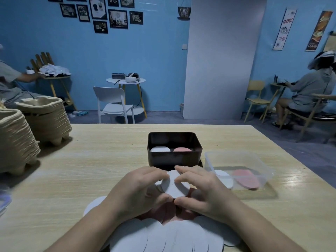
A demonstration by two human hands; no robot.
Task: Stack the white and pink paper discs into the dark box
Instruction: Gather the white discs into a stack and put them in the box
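White discs (175,184) sit pinched between both hands, left (140,190) and right (201,190), just near of the dark box (174,159), and a loose grip on that thin stack could fan it out over the table (91,160).

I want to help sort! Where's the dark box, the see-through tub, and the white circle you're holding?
dark box (173,159), head view, front wall.
see-through tub (236,155), head view, far rim.
white circle (175,185), head view, middle of its face.
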